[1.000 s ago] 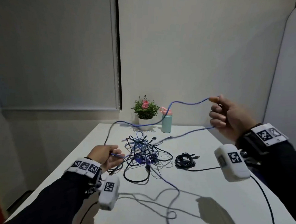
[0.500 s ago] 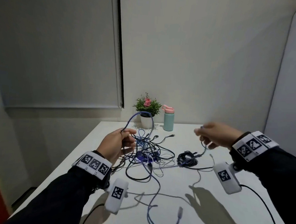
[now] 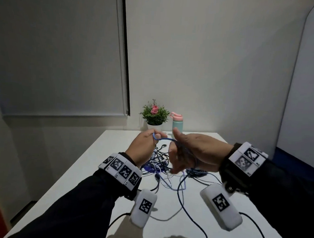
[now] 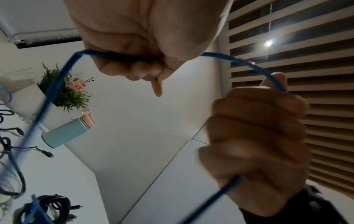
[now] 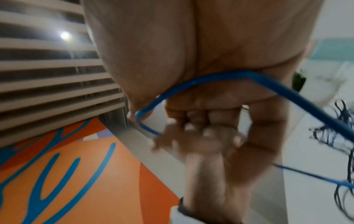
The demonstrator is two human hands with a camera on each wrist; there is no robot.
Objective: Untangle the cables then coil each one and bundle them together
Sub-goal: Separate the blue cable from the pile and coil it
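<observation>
Head view: coiling is judged under way, the blue cable [image 3: 165,138] being pinched by the left hand [image 3: 144,148] and looped round the right hand [image 3: 196,155] above the tangle [image 3: 159,164] on the counter [image 3: 192,230], so slack must next be wound on.

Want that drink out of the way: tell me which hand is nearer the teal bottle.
Right. The right hand is raised just in front of the teal bottle, thumb below it; the left hand is further left, before the potted plant.

Light: dim, cool; we see one ceiling spot [image 4: 268,43] glaring.
Shadows: soft, on the table [image 3: 237,237].
Blur: both wrist views smeared, edges bent.
</observation>
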